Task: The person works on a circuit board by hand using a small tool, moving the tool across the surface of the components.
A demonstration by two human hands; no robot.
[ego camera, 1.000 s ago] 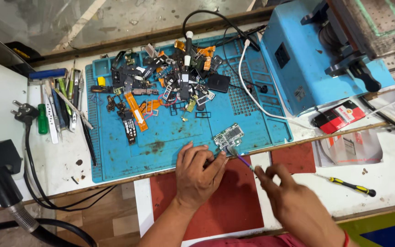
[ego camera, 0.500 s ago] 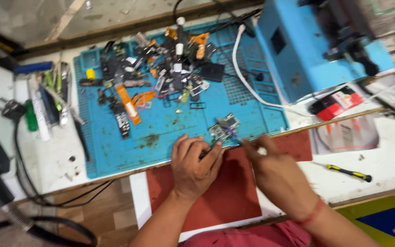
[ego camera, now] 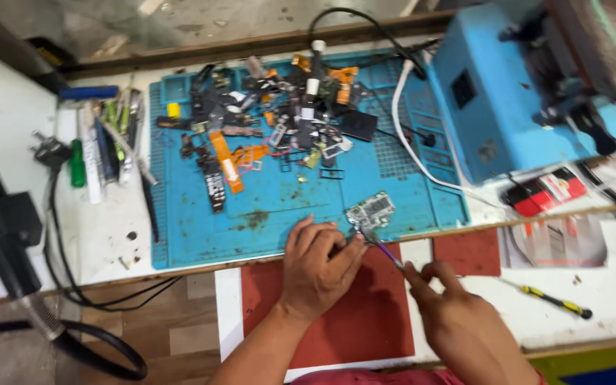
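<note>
Far left of the frame, a black hot-air handle with its thick hose (ego camera: 8, 242) lies off the table edge, untouched. Just right of it a row of hand tools (ego camera: 112, 142) — a green-handled driver, tweezers, a blue-gripped one — sits on the white table (ego camera: 94, 242), none of it moved since a second ago.

Moving on to the blue work mat (ego camera: 272, 207): the heap of loose parts (ego camera: 272, 121), orange flex strips, black brackets and small frames fills its upper half, well apart from the work.

Now the centre, lower part of the frame. The left hand (ego camera: 319, 267) has stayed planted, palm down, fingers curled and pressing toward the small circuit board (ego camera: 371, 212), which sits at the mat's lower right corner, just above the red pad (ego camera: 336, 314). The board has not shifted between the views.

The change is on the right: the right hand (ego camera: 458, 321) has come in from lower right and now pinches a thin purple-handled tool (ego camera: 383, 249), its tip reaching the board's lower edge. A second ago that tip was held further off. My read: the probing or prying at the board is now under way.

Further right, a yellow-and-black screwdriver (ego camera: 554, 301) lies idle on the table, and the blue machine (ego camera: 515, 93) with its white cable (ego camera: 411, 153) crowds the upper right, clear of both hands.
</note>
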